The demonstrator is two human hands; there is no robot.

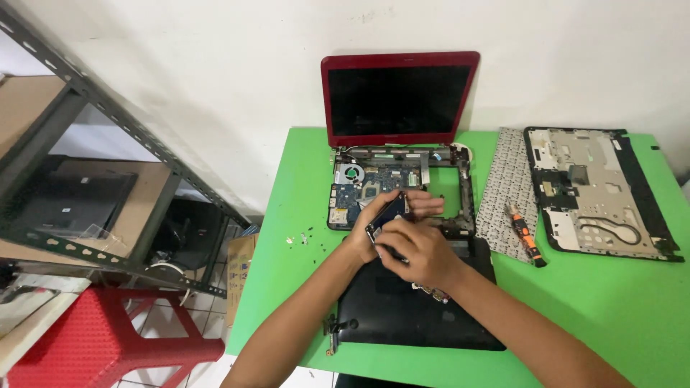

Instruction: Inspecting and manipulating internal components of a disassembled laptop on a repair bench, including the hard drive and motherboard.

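Green counter (611, 302) against a white wall (215, 72); metal shelving (108, 129) and red stool (108, 338) at left. Both hands, left (384, 215) and right (417, 251), clamped on a small drive (388, 215) above the opened red laptop (399, 97). Black cover (410, 309), keyboard (507, 179), screwdriver (525, 233) lying nearby.

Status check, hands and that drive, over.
Both hands, left hand and right hand, grip on hard drive. Held above opened red laptop. Nothing blocking.

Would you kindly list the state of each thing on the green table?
Red laptop: lid open, screen dark, base opened with board exposed.
Drive: held above the base by left hand and right hand.
Keyboard: removed, lying face down.
Palmrest cover: removed, underside up.
Screwdriver: lying unused.
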